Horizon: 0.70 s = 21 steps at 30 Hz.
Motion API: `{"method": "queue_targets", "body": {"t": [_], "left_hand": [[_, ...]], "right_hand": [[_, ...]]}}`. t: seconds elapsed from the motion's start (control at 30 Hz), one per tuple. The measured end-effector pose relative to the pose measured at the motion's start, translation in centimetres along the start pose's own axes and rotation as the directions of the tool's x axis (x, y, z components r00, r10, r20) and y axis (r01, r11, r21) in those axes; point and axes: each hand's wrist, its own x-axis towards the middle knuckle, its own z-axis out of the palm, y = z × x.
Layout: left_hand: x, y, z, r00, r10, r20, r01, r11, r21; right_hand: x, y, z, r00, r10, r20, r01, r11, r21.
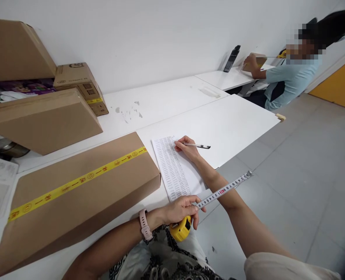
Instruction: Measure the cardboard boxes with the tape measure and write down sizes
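My right hand (188, 147) is closed round a pen (200, 146), with its tip end at a printed sheet (172, 171) covered in columns of small text. My left hand (184, 208) grips a yellow tape measure (180, 229) near the table's front edge. Its blade (225, 189) is pulled out to the right and passes over my right forearm. Left of the sheet lies a large cardboard box (85, 194) sealed with yellow printed tape. A pink watch band is on my left wrist.
Several more cardboard boxes (44, 120) stand at the back left of the white table (227, 120). At the far right, a person in a light blue shirt (291, 81) handles a small box (258, 62) and a tape measure. A dark bottle (231, 59) stands by the wall.
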Motion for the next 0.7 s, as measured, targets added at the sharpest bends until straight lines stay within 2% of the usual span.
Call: {"method": "queue_targets", "body": {"t": [0.1, 0.23, 0.43, 0.6, 0.7], "left_hand": [[0.04, -0.14, -0.01, 0.999, -0.022, 0.039, 0.022, 1.0, 0.007], [-0.03, 0.01, 0.1, 0.998, -0.054, 0.04, 0.053, 0.998, 0.023], [-0.07, 0.24, 0.3, 0.998, -0.062, 0.027, 0.061, 0.998, 0.031], [0.09, -0.1, 0.13, 0.998, -0.038, 0.053, 0.036, 0.999, 0.033], [0.18, -0.3, 0.07, 0.998, -0.022, 0.063, 0.021, 0.999, 0.025]], "right_hand": [[-0.03, 0.12, 0.1, 0.997, -0.054, -0.048, 0.048, 0.992, -0.116], [0.0, -0.02, 0.14, 0.981, -0.15, -0.12, 0.109, 0.949, -0.295], [-0.19, -0.12, 0.3, 0.996, -0.067, -0.063, 0.054, 0.98, -0.193], [0.08, 0.19, 0.13, 0.971, -0.19, -0.142, 0.131, 0.93, -0.343], [0.2, 0.23, 0.1, 0.972, -0.19, -0.135, 0.129, 0.921, -0.368]]}}
